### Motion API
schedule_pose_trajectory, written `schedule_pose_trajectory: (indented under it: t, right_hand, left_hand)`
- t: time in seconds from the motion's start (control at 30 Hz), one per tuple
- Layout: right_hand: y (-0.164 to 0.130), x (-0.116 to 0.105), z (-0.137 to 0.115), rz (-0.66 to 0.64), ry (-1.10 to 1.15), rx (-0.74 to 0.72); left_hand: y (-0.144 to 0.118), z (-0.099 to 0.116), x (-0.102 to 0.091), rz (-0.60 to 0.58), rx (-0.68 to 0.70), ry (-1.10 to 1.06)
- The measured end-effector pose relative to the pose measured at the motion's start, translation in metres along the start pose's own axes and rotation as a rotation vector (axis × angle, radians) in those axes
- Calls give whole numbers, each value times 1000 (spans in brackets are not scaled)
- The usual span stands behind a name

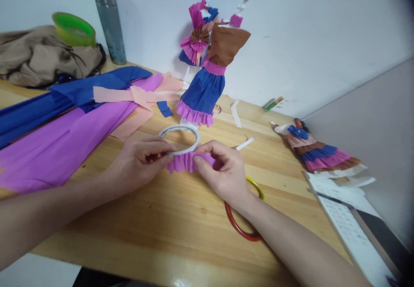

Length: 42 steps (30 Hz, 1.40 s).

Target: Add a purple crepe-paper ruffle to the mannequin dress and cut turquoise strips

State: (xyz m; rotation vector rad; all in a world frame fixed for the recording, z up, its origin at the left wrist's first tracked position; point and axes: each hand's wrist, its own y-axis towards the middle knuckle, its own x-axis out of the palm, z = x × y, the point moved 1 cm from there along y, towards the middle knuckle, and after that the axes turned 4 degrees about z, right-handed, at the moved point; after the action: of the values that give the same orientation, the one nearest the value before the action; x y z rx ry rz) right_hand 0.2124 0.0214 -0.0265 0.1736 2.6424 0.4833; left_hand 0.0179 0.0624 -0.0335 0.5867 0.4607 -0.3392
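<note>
Between my hands a short strip of purple crepe paper (181, 163) is gathered into ruffles along the lower edge of a roll of double-sided tape (197, 139). My left hand (136, 160) is closed, its thumb and fingers pinching the strip's left end against the roll. At the right end, my right hand (224, 168) pinches the same strip between thumb and bent fingers. Just beyond the roll, a doll-sized dress (203, 86) of brown, blue and purple crepe paper stands upright. Partly under my right wrist lies a red and yellow looped handle (237, 224); the rest of it is hidden.
Blue crepe paper (74, 88), a purple sheet (64, 140) and peach strips (139, 97) cover the left side. Behind are a flask (111, 24), a green tape roll (73, 30) and brown cloth (29, 58). Another paper dress (323, 151) lies right, near a white board (343, 218).
</note>
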Motion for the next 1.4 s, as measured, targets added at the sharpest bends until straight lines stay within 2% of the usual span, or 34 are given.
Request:
schedule_pose_trajectory:
  t: [0.27,0.47,0.6,0.73,0.8,0.97,1.27,1.33,1.4]
  right_hand:
    - [3,0,3,26,3,68]
    - [3,0,0,21,10,95]
    - [5,1,3,4,79,160]
    - [7,2,9,-73,197,291]
    - [9,2,9,-90,239,319]
    - [12,-2,4,-95,273,246]
    - [8,1,7,-102,204,218]
    - [7,-2,6,-122,230,176]
    - [8,-7,8,-73,245,89]
  left_hand:
    - [0,2,-1,-33,-23,-35]
    - [0,1,0,-24,11,-19]
    - [-1,1,0,-26,93,32]
    - [-2,4,0,-50,191,80]
    - [-2,4,0,-57,149,64]
    - [0,-1,3,-47,-75,-125]
    - [-4,-2,3,-73,-45,-95]
    - [-1,0,2,-98,-89,-154]
    - [3,2,-1,-135,-189,-251]
